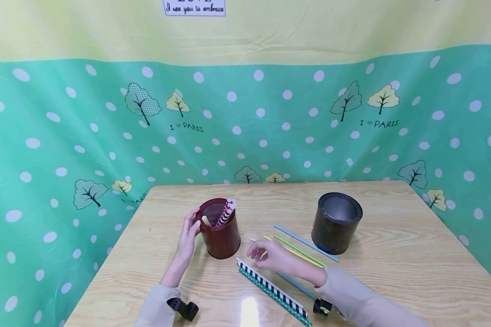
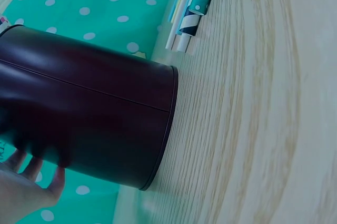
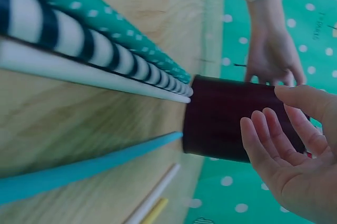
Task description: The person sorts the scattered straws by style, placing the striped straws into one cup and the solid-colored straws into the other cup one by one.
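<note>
My left hand (image 1: 187, 238) holds the dark red can (image 1: 222, 238) by its left side, fingertips on the wall near the rim. The can stands upright, and inside it are a pink-and-white patterned straw (image 1: 227, 212) and a pale yellow straw (image 1: 206, 221). My right hand (image 1: 272, 256) hovers over the straws right of the can, fingers loosely bent with nothing between them. Below it lie a black-and-white striped straw (image 1: 272, 289), a green straw with white dots (image 1: 276, 297) and a white straw (image 3: 95, 74). A blue straw (image 3: 89, 168) runs partly beneath the right forearm.
At the right stands a black can (image 1: 334, 227), its top open. Between the cans lie another blue straw (image 1: 307, 243), a light green straw (image 1: 298, 250) and a yellow straw (image 1: 267, 237). Behind the wooden table (image 1: 393, 218) hangs a dotted green curtain (image 1: 262, 122).
</note>
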`<move>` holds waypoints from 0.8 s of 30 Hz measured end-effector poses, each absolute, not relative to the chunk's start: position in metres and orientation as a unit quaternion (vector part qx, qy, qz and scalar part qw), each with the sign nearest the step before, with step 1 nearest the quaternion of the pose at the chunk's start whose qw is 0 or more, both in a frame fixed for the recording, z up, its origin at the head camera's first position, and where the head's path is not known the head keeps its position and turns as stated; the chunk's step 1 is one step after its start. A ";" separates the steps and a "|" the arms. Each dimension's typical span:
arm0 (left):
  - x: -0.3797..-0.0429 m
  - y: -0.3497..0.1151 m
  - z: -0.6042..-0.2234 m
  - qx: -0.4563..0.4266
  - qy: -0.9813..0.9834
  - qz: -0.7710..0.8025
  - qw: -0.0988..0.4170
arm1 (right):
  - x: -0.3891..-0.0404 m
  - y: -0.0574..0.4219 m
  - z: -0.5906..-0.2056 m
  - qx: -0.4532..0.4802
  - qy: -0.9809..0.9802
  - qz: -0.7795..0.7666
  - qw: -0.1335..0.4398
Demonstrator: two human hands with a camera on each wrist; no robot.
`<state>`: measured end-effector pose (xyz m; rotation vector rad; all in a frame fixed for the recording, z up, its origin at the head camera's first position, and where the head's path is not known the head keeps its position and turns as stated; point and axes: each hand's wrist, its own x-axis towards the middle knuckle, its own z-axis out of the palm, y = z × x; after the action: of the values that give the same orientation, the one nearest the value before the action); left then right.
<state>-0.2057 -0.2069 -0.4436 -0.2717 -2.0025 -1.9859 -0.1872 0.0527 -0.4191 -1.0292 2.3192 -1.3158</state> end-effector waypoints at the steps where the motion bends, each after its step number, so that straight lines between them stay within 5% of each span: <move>1: -0.206 -0.207 -0.444 -0.095 -0.697 -0.694 0.154 | -0.187 0.053 -0.421 -0.357 0.804 -0.453 0.145; 15: -0.203 -0.207 -0.443 -0.091 -0.698 -0.695 0.147 | -0.179 0.061 -0.438 -0.342 0.812 -0.431 0.195; 24: -0.202 -0.205 -0.439 -0.087 -0.704 -0.690 0.145 | -0.177 0.062 -0.445 -0.367 0.810 -0.423 0.174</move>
<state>-0.2018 -0.2052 -0.4388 -0.2497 -2.0292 -1.9866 -0.1769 0.0620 -0.4450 -1.0404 2.2967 -1.1987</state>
